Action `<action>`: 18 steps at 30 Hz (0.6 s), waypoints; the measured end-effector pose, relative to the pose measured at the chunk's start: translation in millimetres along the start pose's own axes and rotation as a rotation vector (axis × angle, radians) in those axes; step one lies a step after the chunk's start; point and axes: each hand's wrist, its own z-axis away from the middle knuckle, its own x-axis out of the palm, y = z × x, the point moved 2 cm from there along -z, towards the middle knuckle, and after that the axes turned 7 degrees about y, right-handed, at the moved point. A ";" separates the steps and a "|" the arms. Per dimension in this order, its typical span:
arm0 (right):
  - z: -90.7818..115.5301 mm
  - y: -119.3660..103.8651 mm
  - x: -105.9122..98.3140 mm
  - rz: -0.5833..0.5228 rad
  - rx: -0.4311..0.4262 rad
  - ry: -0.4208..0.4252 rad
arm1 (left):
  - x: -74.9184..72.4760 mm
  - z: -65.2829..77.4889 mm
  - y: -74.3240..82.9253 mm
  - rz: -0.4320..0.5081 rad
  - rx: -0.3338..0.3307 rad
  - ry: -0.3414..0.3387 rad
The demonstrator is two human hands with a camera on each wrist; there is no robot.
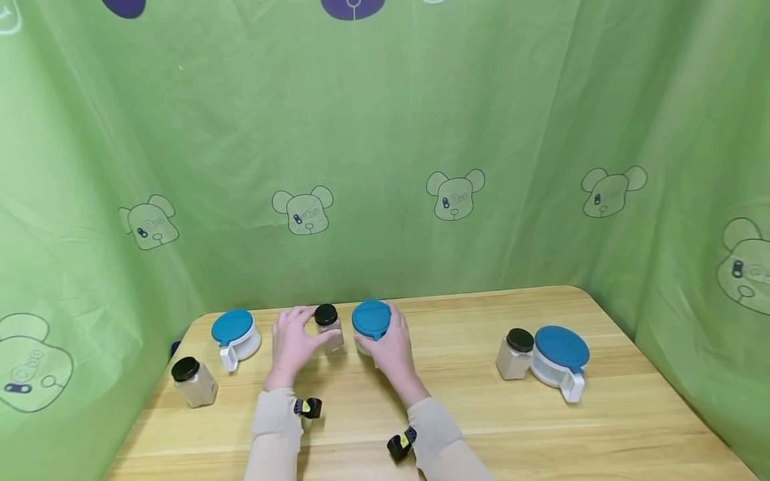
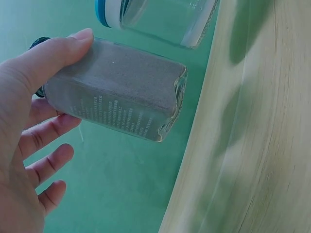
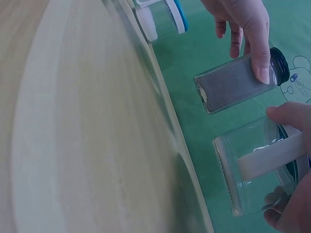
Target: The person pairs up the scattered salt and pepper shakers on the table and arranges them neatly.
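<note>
With left hand (image 1: 291, 349), pinching black-capped jar (image 2: 119, 87) near top; with right hand (image 1: 395, 342), gripping blue-lidded jar (image 1: 370, 317); holding both side by side, slightly apart, raised over bench (image 1: 457, 387) before green curtain (image 1: 385, 120)

I am looking at a light green fabric curtain (image 1: 385, 133) filling the upper frame of the head view, its folds carrying outlined bear heads (image 1: 455, 197) in a row across the middle; dark purple printed shapes (image 1: 353, 8) are showing at the top edge. A pale wood-grain table (image 1: 541, 441) is spanning the bottom. At lower left I am seeing a squarish clear jar with a black lid (image 1: 197, 386) standing below a round white-handled container with a blue lid (image 1: 236, 333). At lower right, another black-lidded jar (image 1: 515, 355) is standing just beside another blue-lidded container (image 1: 559, 357), whose handle is pointing downward.
</note>
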 end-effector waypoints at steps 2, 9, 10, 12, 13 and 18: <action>-0.3 1.1 -1.8 0.001 0.003 0.003 | 0.2 0.4 0.9 0.007 0.003 -0.001; -1.1 2.7 -8.6 0.008 0.025 0.008 | 0.3 1.0 4.7 0.019 0.005 -0.013; -1.3 3.1 -9.5 0.010 0.030 0.007 | 0.4 1.1 5.1 0.019 0.005 -0.015; -1.4 4.1 -11.1 0.015 0.033 0.004 | 0.9 1.3 6.1 0.021 0.005 -0.020; -1.2 4.9 -11.8 0.018 0.033 0.002 | 1.4 1.2 6.5 0.022 0.004 -0.023; 0.5 9.3 -14.0 0.032 0.022 -0.003 | 4.0 1.9 9.6 0.016 0.010 -0.029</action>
